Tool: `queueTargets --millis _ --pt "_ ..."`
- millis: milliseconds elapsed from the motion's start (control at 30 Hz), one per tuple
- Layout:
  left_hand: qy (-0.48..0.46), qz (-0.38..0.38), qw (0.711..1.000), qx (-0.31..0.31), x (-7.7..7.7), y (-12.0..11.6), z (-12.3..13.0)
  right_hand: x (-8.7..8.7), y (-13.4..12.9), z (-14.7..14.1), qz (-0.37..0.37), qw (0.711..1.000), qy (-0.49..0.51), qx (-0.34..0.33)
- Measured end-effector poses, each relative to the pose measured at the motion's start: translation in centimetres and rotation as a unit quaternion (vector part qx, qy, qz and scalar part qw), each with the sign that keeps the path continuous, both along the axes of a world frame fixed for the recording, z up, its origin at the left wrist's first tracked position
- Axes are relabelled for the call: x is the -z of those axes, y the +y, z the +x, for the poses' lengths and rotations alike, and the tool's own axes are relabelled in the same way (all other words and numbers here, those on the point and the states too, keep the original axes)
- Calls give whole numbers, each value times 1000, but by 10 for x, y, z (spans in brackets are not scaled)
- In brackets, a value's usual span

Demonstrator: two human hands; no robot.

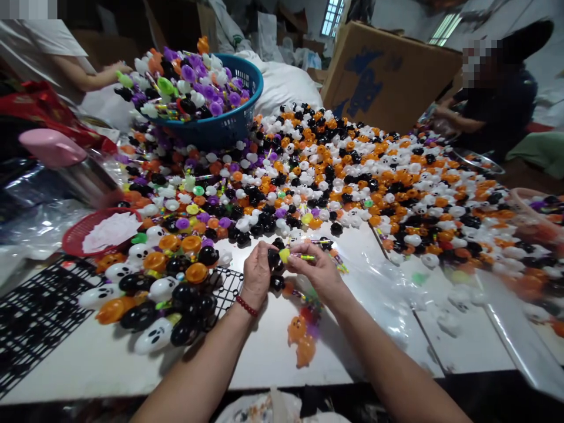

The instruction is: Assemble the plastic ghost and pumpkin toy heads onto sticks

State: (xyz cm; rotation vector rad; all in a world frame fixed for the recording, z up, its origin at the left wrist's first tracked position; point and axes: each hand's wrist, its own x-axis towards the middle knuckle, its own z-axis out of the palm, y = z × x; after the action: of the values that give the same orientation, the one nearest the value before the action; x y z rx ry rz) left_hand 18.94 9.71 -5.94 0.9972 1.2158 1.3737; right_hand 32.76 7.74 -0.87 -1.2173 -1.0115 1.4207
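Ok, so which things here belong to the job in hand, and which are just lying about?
Seemingly part of the job:
left hand, at a black toy
right hand, holding a yellow toy
toy heap

Probably just lying about:
pink-topped flask
cardboard box
white sack

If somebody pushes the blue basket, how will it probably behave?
The blue basket is probably heavy, being heaped full. Small pieces rise above its rim, so some may spill. Loose pieces crowd its base, so it may slide unevenly.
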Motion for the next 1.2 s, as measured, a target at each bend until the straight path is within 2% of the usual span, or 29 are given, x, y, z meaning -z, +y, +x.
queueTargets --millis 267,400,600,733,833,900,967,1033,1100,1200 --pt "-4 -1 1000 23 -3 -2 1 8 3 5 -33 999 13 -18" --pt "35 7 999 29 -2 -2 0 7 4 6 -20 999 -42 -6" --pt "161 39 986 -14 -1 -3 -1 7 5 1 9 992 -114 -44" --pt "170 22 984 -42 3 -3 -1 19 4 -15 51 989 -134 -47" --pt "147 11 988 -50 7 2 -5 17 8 -19 81 977 -186 -59" --pt "126 -6 989 -80 9 6 -10 8 16 -14 104 957 -255 -89" --pt "131 -26 982 -133 10 11 -15 -3 33 -4 143 921 -349 -99" --pt "163 -24 971 -171 10 15 -18 -10 57 5 203 866 -450 -76" --pt "211 17 961 -176 11 17 -19 -10 85 9 260 802 -535 -56" --pt "283 101 938 -173 14 19 -18 -5 123 2 288 718 -627 -93"
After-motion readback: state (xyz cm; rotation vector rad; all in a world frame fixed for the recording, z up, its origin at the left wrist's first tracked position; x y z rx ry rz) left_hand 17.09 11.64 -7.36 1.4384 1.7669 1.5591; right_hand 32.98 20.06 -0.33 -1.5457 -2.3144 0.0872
